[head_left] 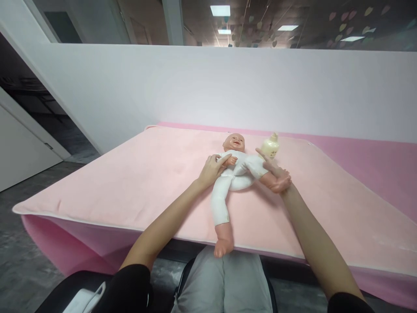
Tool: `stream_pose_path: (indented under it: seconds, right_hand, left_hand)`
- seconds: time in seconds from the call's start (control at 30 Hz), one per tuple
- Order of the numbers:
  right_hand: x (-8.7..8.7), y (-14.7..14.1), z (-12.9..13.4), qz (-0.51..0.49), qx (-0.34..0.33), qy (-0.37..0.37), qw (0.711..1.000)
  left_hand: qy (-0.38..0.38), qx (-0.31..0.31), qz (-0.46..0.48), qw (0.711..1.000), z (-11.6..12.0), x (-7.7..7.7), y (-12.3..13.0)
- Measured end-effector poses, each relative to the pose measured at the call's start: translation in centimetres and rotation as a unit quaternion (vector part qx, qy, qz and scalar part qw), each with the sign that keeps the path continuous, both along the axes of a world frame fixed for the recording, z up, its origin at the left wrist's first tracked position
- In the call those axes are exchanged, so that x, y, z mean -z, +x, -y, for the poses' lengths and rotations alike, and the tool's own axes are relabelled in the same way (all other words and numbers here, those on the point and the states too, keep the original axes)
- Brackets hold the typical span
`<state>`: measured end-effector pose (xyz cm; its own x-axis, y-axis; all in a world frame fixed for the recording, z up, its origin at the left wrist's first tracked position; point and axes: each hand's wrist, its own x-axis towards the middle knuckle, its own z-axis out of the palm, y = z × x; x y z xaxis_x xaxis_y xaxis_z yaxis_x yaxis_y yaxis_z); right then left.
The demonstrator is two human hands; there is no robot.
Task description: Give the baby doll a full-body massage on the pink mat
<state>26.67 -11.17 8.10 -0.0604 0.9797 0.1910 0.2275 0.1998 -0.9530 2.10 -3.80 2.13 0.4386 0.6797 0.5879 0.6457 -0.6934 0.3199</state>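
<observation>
A baby doll (239, 169) with a white cloth body lies on its back on a pink padded mat (130, 174), its head away from me. My left hand (213, 169) is closed around the doll's arm on the left, close to its small hand. On the other side, my right hand (275, 168) reaches in behind the doll's raised leg, with the index finger stretched out beside the body. That leg's bare foot rests against my right wrist and partly covers the hand. The other leg points towards me, its foot at the table's front edge.
Just beyond my right hand stands a pale yellow bottle (270, 145) with a pointed top. A white partition wall (228, 87) rises behind the table. Pink cloth (374, 161) shows beside the mat. My legs (224, 282) are under the front edge.
</observation>
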Motion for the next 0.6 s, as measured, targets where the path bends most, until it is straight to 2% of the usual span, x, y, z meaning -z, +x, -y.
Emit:
stream_pose_path:
  seconds: [0.07,0.2,0.27,0.4,0.6]
  right_hand:
    - [0.7,-1.2,-0.4,-0.014,-0.008,-0.014,1.000]
    - [1.9,-2.6,-1.5,-0.015,0.058,-0.018,0.998]
    - [2.1,-2.6,-1.7,-0.011,0.058,-0.014,0.998]
    - [1.3,-1.5,-1.1,-0.014,-0.003,-0.014,1.000]
    - [-0.2,0.7,0.1,0.015,-0.082,-0.020,0.996]
  left_hand:
    - [0.008,-0.017,-0.015,1.000,0.0,0.0,0.2]
    - [0.028,-0.025,-0.042,0.998,-0.2,0.2,0.1]
    - [0.029,-0.024,-0.043,0.998,-0.2,0.3,0.0]
    - [0.003,-0.028,0.002,1.000,-0.3,0.6,-0.3]
    - [-0.028,-0.016,0.164,0.986,-1.7,1.7,-1.1]
